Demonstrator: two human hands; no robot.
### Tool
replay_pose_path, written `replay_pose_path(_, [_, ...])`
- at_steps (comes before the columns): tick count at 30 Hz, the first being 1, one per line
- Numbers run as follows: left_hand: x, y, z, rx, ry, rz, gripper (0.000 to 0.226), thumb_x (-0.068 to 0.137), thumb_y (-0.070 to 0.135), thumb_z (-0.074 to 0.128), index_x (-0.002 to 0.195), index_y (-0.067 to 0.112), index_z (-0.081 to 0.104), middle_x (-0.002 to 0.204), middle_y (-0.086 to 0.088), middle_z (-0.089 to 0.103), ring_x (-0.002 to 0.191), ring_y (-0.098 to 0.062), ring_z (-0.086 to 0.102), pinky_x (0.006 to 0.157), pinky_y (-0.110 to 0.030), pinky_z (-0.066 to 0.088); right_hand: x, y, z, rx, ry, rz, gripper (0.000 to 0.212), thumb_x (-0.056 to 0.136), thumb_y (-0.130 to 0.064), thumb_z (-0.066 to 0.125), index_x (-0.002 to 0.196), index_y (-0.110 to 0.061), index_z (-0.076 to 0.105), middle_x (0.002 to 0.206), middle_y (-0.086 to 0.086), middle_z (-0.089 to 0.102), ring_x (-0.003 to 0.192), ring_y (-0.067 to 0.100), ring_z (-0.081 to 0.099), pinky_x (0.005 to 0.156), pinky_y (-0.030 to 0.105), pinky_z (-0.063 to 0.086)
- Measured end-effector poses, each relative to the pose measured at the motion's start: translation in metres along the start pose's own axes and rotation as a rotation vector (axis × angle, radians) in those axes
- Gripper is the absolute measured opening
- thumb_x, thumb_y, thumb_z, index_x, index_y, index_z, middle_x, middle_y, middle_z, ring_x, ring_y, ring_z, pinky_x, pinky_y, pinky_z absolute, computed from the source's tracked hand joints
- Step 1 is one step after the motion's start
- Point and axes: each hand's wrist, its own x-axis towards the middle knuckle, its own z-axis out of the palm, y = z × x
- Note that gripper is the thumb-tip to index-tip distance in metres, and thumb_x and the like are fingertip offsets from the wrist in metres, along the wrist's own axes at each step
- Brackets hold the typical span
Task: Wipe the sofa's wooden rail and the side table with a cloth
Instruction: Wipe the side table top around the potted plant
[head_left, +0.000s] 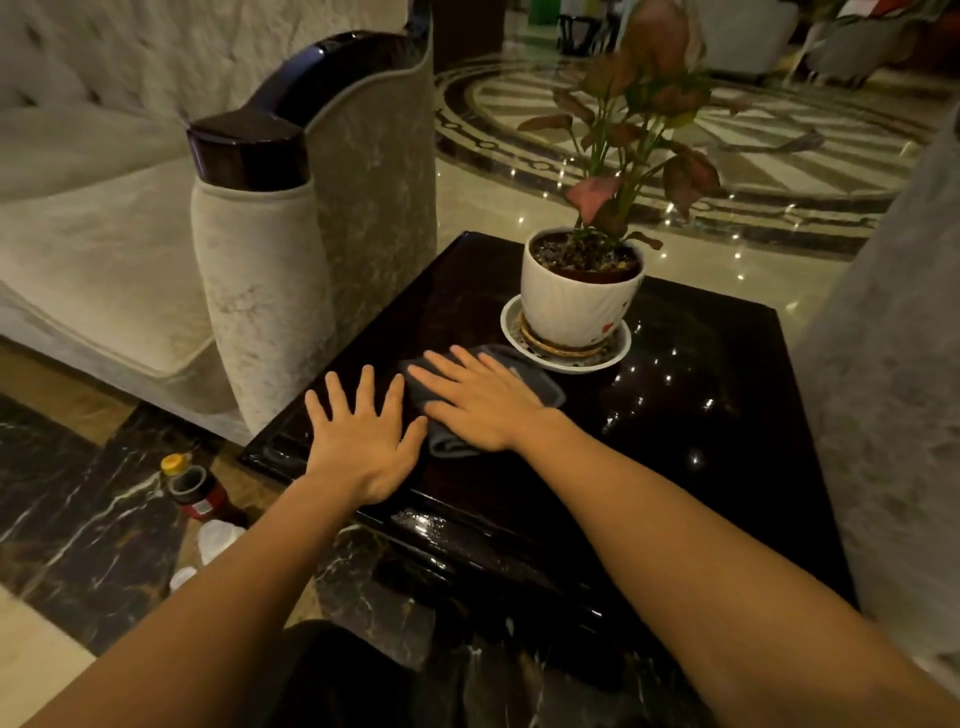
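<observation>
A dark glossy wooden side table (691, 395) stands between two pale sofas. On it lies a grey cloth (447, 441), pressed flat under my right hand (480, 400), whose fingers are spread and point to the far left. My left hand (363, 436) rests flat on the table's near-left part, fingers apart, holding nothing, its thumb beside the cloth. The sofa's dark wooden rail (280, 119) caps the armrest to the left of the table, apart from both hands.
A white pot with a pink-leaved plant (582, 296) sits on a white saucer (566, 358) just beyond the cloth. On the marble floor to the left stand a red bottle with a yellow cap (195, 486) and a white container (218, 538). Another sofa arm (893, 395) rises at right.
</observation>
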Motion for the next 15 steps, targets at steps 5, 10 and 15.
replay_pose_path(5, [-0.005,0.001,0.001,-0.008,0.003,0.003,0.095,0.078,0.078,-0.007,0.156,0.025,-0.005,0.165,-0.010,-0.008,0.147,-0.046,-0.013,0.117,-0.062,-0.006,-0.012,0.001,0.000,0.012,-0.011,-0.077,0.056,0.105,-0.047,0.025,0.157,-0.039,0.007,0.168,-0.008,0.001,0.153,0.018,-0.006,0.123,0.042,-0.003])
replay_pose_path(10, [-0.004,0.003,-0.002,0.003,-0.040,-0.006,0.120,0.059,0.101,-0.002,0.155,0.028,-0.009,0.164,-0.010,-0.013,0.147,-0.045,-0.015,0.115,-0.062,-0.009,-0.133,0.019,0.023,0.030,0.054,-0.111,0.056,0.102,-0.055,0.019,0.155,-0.048,0.000,0.166,-0.017,-0.005,0.151,0.008,-0.016,0.118,0.030,-0.015])
replay_pose_path(15, [-0.003,0.025,-0.018,-0.010,-0.146,-0.018,0.120,0.062,0.096,-0.002,0.156,0.022,-0.007,0.164,-0.015,-0.013,0.146,-0.048,-0.014,0.116,-0.065,-0.004,-0.233,0.055,0.029,0.062,0.051,0.090,0.054,0.101,-0.062,0.016,0.152,-0.055,-0.003,0.163,-0.025,-0.010,0.149,0.002,-0.019,0.120,0.032,-0.013])
